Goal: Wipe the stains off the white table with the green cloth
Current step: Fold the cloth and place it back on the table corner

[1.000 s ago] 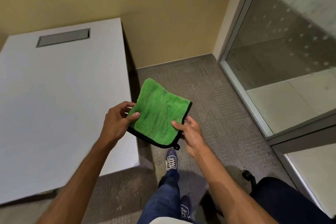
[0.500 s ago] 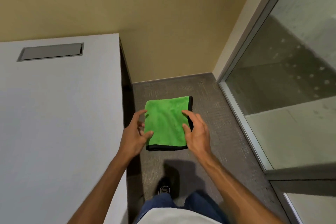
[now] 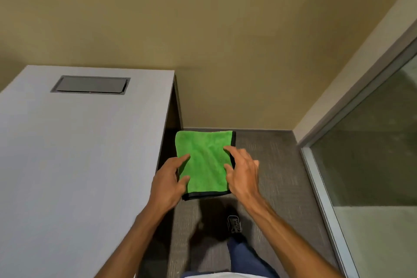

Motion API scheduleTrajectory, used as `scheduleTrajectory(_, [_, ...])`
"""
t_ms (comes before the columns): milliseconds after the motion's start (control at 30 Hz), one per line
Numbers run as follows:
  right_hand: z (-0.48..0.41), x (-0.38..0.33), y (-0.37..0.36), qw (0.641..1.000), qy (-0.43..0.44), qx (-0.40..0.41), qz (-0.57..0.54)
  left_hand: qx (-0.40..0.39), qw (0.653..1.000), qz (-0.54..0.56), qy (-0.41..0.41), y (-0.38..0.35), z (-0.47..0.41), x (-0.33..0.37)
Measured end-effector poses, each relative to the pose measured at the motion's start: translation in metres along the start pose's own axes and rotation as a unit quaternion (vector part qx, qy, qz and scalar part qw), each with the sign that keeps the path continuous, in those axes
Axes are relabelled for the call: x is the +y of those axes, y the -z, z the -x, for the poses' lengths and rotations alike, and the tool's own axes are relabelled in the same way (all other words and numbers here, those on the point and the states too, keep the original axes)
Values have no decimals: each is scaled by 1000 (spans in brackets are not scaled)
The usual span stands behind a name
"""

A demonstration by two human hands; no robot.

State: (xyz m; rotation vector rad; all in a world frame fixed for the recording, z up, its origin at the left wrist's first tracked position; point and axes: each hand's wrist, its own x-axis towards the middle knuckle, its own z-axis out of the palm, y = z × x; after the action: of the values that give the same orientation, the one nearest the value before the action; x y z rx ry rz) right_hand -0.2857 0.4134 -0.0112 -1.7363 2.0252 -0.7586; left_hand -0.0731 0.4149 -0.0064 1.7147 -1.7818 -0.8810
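Observation:
A folded green cloth (image 3: 204,162) with black edging is held flat in the air over the carpet, just right of the white table (image 3: 79,153). My left hand (image 3: 168,181) grips its left edge, thumb and index finger on top. Along the right edge sits my right hand (image 3: 242,174), fingers spread on the cloth. I cannot make out any stains on the table top from here.
A grey rectangular cable hatch (image 3: 91,84) is set into the table's far end. A tan wall (image 3: 225,40) stands behind. A glass partition with a metal frame (image 3: 320,178) runs along the right. My legs and a shoe (image 3: 234,225) are on the grey carpet below.
The cloth went from tilted and wider to a narrower, squared-up fold held level. The view tilted up and shifted, so the table's right edge now reaches farther toward the middle.

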Motion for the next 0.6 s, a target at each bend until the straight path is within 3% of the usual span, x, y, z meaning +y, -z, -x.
scheduleTrajectory(333, [-189,-4,-4,984,139,-114,6,113,989,-26,91,-9,-125,37])
scheduleTrajectory(600, [-299,-53,-51,957,242,-157,2,188,967,-15,170,16,-198,19])
